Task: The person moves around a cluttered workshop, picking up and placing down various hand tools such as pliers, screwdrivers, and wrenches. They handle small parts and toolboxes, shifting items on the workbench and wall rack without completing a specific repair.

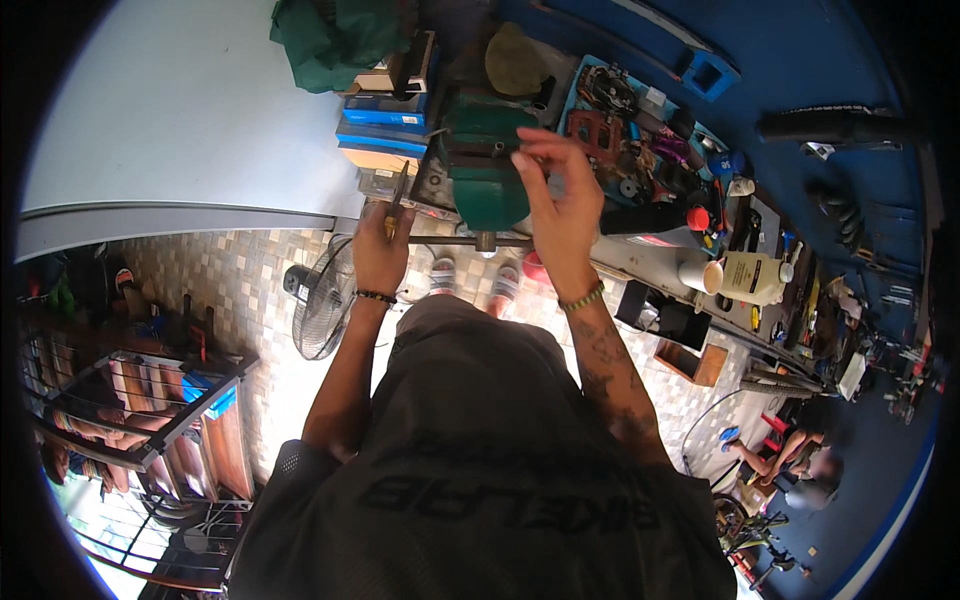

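Observation:
My left hand [381, 250] is closed around a slim tool with a dark, narrowing tip and a yellowish handle [391, 228]. It is too small to tell which kind. The tip points up and away from me, beside a stack of boxes [385, 135]. My right hand [562, 205] is raised by the right side of a green bench vise [490, 200]. Its thumb and index finger are apart, and I see nothing between them. A small metal piece [498, 148] stands at the vise jaws, just left of those fingertips.
A blue tray [575, 90] heaped with small parts and a red pedal [596, 132] lies right of the vise. Further right are a paper cup [701, 276] and a whitish jug [752, 277]. A standing fan [323, 300] is on the floor at left. Other people sit at both sides.

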`<state>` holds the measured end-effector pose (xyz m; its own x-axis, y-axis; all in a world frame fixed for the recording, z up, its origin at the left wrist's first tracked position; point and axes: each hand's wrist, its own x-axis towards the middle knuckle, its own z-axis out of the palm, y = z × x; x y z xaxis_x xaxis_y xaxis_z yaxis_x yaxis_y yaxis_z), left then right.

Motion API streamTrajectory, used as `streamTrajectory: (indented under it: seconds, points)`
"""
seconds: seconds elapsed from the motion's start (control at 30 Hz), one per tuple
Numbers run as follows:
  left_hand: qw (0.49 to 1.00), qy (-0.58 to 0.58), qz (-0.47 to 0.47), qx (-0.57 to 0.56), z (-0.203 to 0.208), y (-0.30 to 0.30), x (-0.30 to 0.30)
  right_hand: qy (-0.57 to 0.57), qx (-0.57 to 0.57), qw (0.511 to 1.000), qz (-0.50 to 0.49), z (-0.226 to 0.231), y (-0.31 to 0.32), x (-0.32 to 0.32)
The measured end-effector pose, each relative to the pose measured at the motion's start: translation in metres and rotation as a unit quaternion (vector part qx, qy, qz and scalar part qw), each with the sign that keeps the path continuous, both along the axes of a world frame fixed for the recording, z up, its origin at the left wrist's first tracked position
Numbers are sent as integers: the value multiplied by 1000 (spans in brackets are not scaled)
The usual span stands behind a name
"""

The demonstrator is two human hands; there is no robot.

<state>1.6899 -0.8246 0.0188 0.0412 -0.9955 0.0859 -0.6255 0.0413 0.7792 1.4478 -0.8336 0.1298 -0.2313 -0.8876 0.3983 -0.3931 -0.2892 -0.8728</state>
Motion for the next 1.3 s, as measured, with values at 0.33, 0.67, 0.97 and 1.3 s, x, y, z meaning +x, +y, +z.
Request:
streamTrajectory:
  seconds: [0.33, 0.67, 0.97, 1.3]
  points:
    - [970, 34, 204, -129, 9, -41, -26, -169, 80, 980, 69, -18, -62, 38]
    - [972, -79, 185, -120, -51, -34, -42, -168, 69, 979, 92, -22, -74, 38]
    - [952, 78, 291, -43, -130, 14, 10, -381, 58, 916, 113, 44, -69, 7]
    - [898, 397, -148, 115, 105, 34, -86, -691, 47, 716, 86, 34, 55, -28]
